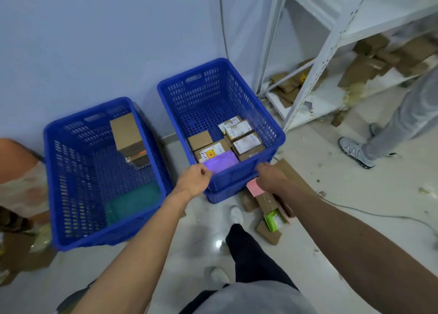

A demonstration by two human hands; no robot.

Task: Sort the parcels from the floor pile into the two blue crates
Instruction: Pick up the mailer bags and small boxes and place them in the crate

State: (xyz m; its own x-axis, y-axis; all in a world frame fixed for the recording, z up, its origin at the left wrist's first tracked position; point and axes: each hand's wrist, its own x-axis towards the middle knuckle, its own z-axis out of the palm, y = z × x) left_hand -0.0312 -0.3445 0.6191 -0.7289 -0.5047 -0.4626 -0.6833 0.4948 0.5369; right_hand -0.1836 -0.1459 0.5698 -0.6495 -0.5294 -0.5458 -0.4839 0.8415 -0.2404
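My left hand (193, 180) was at the near rim of the right perforated blue plastic crate (265, 114), fingers curled in, knuckles touching the near edge of a flat purple plastic mailer (220, 163). I couldn't tell if it pinched the mailer or just touched it. My right hand (270, 176) was at the crate's near right corner, back up, fingertips at the rim. A flat pink packet (254, 187) stuck out from under the palm, grip hidden, so I couldn't tell if I held it.

The purple mailer lay inside that crate against the near wall. Behind it were a cardboard box with a yellow-and-red sticker (211, 152), a plain small brown box (200, 139) and three brown boxes with white labels (246, 143). The crate sat on top of another blue crate base (225, 196).

The floor pile of brown cardboard parcels (267, 233) lay just under my right forearm, with a green-and-white carton (272, 219) among them.

The left blue plastic crate (54, 183) stood beside it, apart, holding a tall brown cardboard box (126, 133) tilted against the far right wall and a flat teal packet (135, 202) on the bottom.

White metal shelving (331, 53) with cardboard scraps stood to the right, next to another person's grey sneaker (355, 151).
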